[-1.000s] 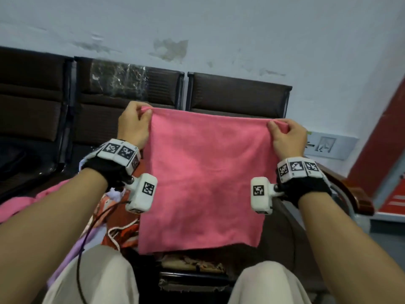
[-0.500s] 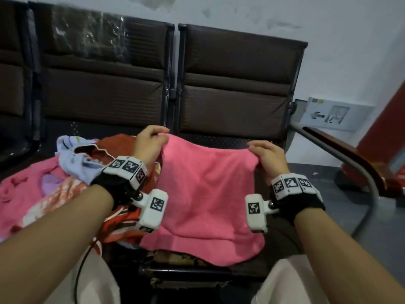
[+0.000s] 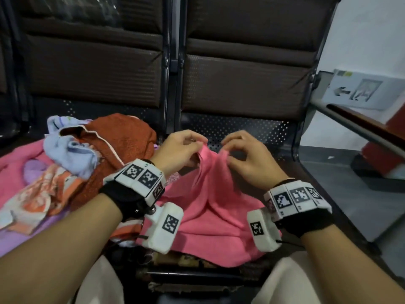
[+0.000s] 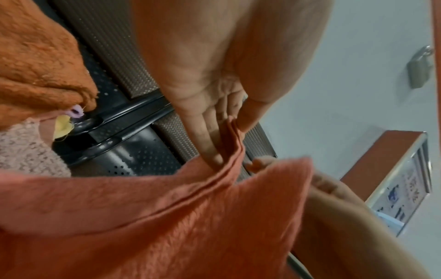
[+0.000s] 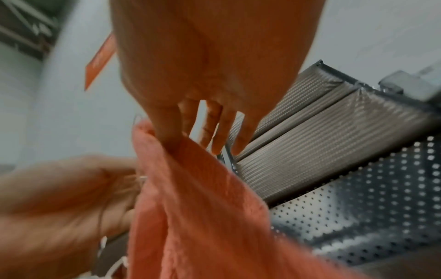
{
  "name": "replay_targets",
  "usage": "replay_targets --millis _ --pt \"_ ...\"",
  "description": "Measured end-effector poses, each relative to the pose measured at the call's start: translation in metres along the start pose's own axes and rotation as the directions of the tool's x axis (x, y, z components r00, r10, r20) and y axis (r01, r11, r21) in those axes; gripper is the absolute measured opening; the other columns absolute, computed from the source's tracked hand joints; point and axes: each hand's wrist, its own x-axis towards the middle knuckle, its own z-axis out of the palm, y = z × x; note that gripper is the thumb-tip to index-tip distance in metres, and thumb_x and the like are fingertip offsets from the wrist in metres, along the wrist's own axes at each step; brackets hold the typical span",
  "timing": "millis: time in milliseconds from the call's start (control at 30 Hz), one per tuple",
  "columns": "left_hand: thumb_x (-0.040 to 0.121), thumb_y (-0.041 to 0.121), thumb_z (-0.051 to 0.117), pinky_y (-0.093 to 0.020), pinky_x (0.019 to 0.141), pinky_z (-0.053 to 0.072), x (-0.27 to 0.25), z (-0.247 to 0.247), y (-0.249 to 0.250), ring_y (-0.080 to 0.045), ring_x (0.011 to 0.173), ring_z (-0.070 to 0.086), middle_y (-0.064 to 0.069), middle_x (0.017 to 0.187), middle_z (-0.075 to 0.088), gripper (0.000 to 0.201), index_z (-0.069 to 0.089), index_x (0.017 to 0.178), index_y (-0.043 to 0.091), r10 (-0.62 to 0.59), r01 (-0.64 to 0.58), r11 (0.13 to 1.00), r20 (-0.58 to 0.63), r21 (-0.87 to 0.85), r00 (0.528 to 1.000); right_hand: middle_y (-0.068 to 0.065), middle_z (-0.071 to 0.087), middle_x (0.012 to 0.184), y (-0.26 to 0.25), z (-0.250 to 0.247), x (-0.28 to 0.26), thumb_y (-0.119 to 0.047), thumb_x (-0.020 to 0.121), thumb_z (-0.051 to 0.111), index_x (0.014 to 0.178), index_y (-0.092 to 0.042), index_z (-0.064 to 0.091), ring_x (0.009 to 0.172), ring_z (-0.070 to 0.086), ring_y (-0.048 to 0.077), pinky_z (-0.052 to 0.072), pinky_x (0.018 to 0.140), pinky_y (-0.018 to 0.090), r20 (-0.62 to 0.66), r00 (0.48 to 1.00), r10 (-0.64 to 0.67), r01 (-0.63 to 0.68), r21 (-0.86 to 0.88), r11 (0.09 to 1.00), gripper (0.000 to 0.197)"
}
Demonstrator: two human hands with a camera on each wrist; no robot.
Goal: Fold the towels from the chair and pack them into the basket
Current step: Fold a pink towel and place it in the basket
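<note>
Both hands' fingers (image 3: 198, 140) pinch pink towel (image 3: 210, 207) corners together.

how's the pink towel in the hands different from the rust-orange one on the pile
The pink towel is pinched at its top corners by the left hand and right hand; no hand touches the rust-orange towel. The pink towel drapes in long folds over the right seat; the rust-orange towel lies bunched on the left. Both look fluffy and are still unfolded.
</note>
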Motion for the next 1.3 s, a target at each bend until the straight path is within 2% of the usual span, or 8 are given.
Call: replay_targets --millis 100,333,533,700,900,1067,1200,1300 --pt "0.092 0.006 0.055 -0.020 0.046 0.046 -0.002 0.001 0.002 -0.007 0.048 0.054 -0.004 0.066 0.059 0.012 0.062 0.088 0.014 0.053 -0.051 0.998 0.073 -0.036 0.996 -0.008 0.065 0.071 -0.005 0.007 0.006 -0.027 0.081 0.067 0.074 -0.019 0.064 0.068 0.057 0.002 0.047 0.066 0.024 -0.078 0.991 0.110 -0.088 0.238 0.967 0.012" --pt "0.093 0.003 0.052 -0.018 0.046 0.047 -0.009 0.001 0.003 -0.007 0.048 0.058 0.000 0.063 0.063 0.016 0.062 0.087 0.013 0.052 -0.051 0.999 0.113 -0.017 0.992 -0.006 0.066 0.066 0.002 0.016 0.003 -0.024 0.078 0.073 0.074 -0.019 0.069 0.061 0.055 -0.001 0.042 0.060 0.015 -0.118 0.987 0.105 -0.080 0.197 0.977 0.008" --pt "0.090 0.016 0.060 -0.027 0.060 0.053 -0.013 0.001 0.005 -0.017 0.066 0.059 -0.013 0.078 0.063 0.014 0.065 0.098 0.006 0.008 -0.004 0.999 0.125 -0.034 0.992 -0.009 0.064 0.064 -0.003 0.018 0.001 -0.022 0.077 0.074 0.072 -0.022 0.067 0.059 0.055 -0.003 0.040 0.059 0.010 -0.130 0.988 0.077 -0.058 0.145 0.988 0.009" --pt "0.083 -0.006 0.060 -0.050 0.075 0.052 -0.015 -0.010 0.002 -0.028 0.070 0.062 -0.018 0.082 0.069 0.025 0.067 0.087 0.017 0.063 -0.079 0.991 0.140 0.112 0.988 -0.009 0.066 0.069 -0.006 0.016 -0.001 -0.031 0.076 0.076 0.077 -0.024 0.069 0.063 0.057 -0.002 0.042 0.060 0.013 -0.037 0.997 0.064 -0.056 0.181 0.982 0.010" --pt "0.081 0.004 0.054 -0.025 0.060 0.042 -0.019 -0.026 0.002 -0.004 0.058 0.055 0.004 0.068 0.068 0.026 0.066 0.072 0.026 0.223 -0.213 0.941 -0.008 0.262 0.975 -0.012 0.059 0.062 0.006 -0.002 -0.011 -0.043 0.078 0.073 0.077 -0.027 0.063 0.058 0.051 -0.005 0.038 0.060 0.022 0.327 0.934 0.141 -0.060 -0.245 0.968 0.018" --pt "0.077 0.008 0.059 -0.021 0.058 0.042 -0.027 -0.036 0.002 -0.004 0.056 0.053 0.005 0.065 0.066 0.015 0.066 0.076 0.021 0.288 -0.243 0.896 -0.070 0.372 0.955 -0.012 0.057 0.067 -0.009 -0.008 -0.007 -0.031 0.069 0.082 0.103 -0.028 0.055 0.065 0.053 0.003 0.038 0.064 0.018 0.081 0.991 0.109 -0.087 -0.245 0.966 0.044" --pt "0.072 0.007 0.061 -0.009 0.067 0.043 -0.041 -0.034 0.008 0.005 0.060 0.056 0.013 0.069 0.064 0.031 0.070 0.097 0.023 0.370 -0.311 0.823 -0.034 0.476 0.928 -0.004 0.054 0.078 -0.029 -0.009 -0.008 -0.024 0.076 0.072 0.086 -0.018 0.070 0.087 0.061 0.024 0.049 0.078 0.035 0.171 0.975 0.139 -0.042 -0.474 0.880 0.012" --pt "0.072 0.007 0.062 0.004 0.062 0.032 -0.050 -0.033 0.013 0.012 0.056 0.051 0.008 0.067 0.064 0.038 0.071 0.107 0.018 0.415 -0.311 0.772 -0.069 0.554 0.907 0.001 0.048 0.095 -0.042 -0.016 -0.009 -0.029 0.082 0.063 0.095 -0.021 0.070 0.103 0.050 0.025 0.035 0.089 0.037 0.085 0.988 0.132 -0.053 -0.611 0.790 0.017"
